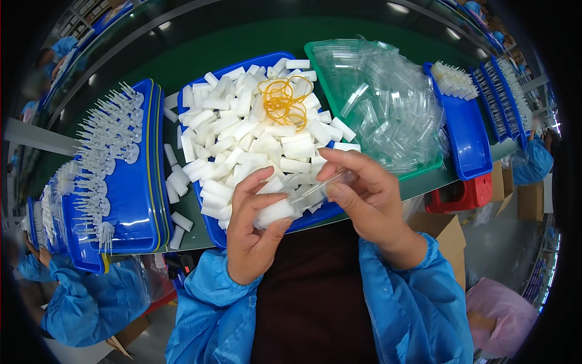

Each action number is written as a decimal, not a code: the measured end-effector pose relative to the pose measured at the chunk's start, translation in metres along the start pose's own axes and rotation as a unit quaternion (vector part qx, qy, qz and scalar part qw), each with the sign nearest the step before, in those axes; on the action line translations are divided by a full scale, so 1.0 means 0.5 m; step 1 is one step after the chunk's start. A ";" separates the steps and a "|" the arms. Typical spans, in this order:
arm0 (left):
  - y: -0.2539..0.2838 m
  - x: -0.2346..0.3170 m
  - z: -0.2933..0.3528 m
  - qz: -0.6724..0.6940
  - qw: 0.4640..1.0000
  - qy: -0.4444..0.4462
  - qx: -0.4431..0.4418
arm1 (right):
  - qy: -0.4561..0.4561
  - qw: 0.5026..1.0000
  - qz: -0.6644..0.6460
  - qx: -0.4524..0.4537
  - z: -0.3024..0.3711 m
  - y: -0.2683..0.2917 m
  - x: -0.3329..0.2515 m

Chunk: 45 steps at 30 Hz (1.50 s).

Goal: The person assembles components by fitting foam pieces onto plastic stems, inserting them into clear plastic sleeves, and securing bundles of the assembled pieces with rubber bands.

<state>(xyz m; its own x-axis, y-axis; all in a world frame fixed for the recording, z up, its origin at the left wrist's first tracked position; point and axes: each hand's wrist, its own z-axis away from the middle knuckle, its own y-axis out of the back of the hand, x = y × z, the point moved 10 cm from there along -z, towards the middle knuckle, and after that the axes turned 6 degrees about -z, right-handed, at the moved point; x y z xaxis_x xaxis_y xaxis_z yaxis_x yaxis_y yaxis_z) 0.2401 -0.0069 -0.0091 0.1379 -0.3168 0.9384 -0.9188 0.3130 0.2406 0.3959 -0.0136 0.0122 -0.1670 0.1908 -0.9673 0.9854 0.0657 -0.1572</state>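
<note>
Between the thumb and fingers of my left hand (250, 242) is a white foam block (276, 212). My right hand (377, 209) pinches a transparent plastic case (314, 193), thumb below and forefinger above. The case's left end meets the foam block; how far the foam reaches inside cannot be made out. Just beyond my hands stands a blue tray (212, 227) heaped with white foam blocks (242, 130). A tangle of yellow rubber bands (284, 103) lies on the heap. Right of it, a green tray (318, 73) is piled with transparent plastic cases (388, 112).
Stacked blue trays (136, 209) at the left carry rows of white-and-clear syringe-like parts (106, 148). Loose foam blocks (177, 179) lie on the green table between trays. At the right are another blue tray (467, 142), a red stool (464, 194) and cardboard boxes (445, 242). Co-workers in blue sleeves sit nearby.
</note>
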 end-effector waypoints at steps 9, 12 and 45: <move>0.001 0.005 0.003 -0.024 1.000 -0.014 0.001 | -0.096 0.984 -0.152 -0.011 0.003 -0.032 0.060; 0.001 0.006 0.000 -0.029 0.999 -0.021 0.012 | -0.124 0.961 -0.248 -0.001 0.010 -0.034 0.084; 0.016 0.022 0.010 -0.109 0.992 -0.032 0.049 | -0.002 0.999 -0.048 0.023 0.016 -0.014 0.039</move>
<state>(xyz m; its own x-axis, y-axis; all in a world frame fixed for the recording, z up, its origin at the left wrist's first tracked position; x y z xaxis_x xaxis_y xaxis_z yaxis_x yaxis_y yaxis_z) 0.2325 -0.0126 0.0020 0.3156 -0.4251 0.8483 -0.9020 0.1432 0.4074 0.3860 -0.0183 -0.0072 -0.2605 0.1811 -0.9483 0.9654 0.0378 -0.2579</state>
